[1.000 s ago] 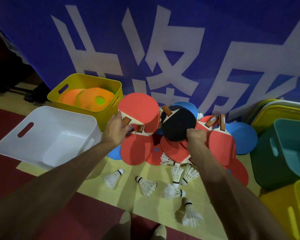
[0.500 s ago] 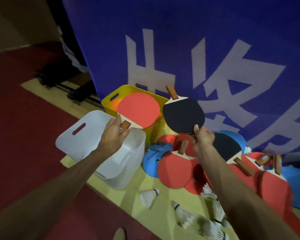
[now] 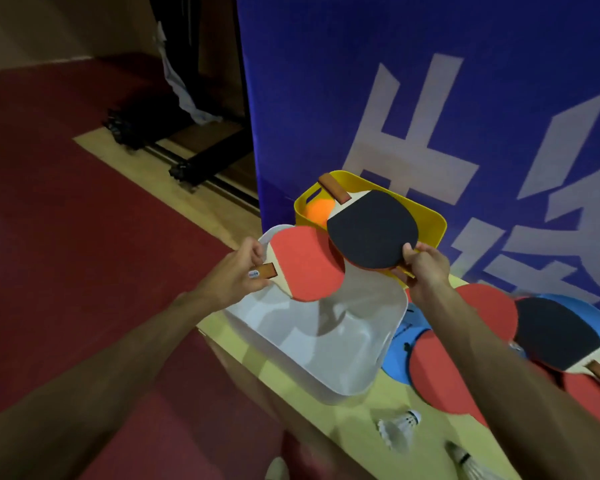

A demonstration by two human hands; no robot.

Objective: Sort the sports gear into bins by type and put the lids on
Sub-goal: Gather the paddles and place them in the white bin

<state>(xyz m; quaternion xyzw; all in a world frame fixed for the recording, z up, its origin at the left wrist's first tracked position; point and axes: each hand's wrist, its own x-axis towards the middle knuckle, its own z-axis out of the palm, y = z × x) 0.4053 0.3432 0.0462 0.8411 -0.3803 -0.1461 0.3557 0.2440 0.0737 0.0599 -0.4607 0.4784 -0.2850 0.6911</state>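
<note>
Red flooring (image 3: 66, 220) spreads left of the smooth white bin (image 3: 326, 386), and feathered shuttlecocks (image 3: 399, 424) lie on its near side. Over the bin, the left hand (image 3: 236, 275) grips a red paddle (image 3: 305, 265) by its wooden handle, whose label is too blurred to read. The right hand (image 3: 426, 268) pinches a black paddle (image 3: 371, 233) by its edge. Behind the bin stands a yellow bin (image 3: 426, 216) holding an orange disc (image 3: 317, 209), then a blue banner (image 3: 326, 98) with large white characters, cut off.

The left hand (image 3: 236, 275) and right hand (image 3: 426, 268) extend from bare forearms, and a pale rounded shoe toe (image 3: 277, 470) shows below.
</note>
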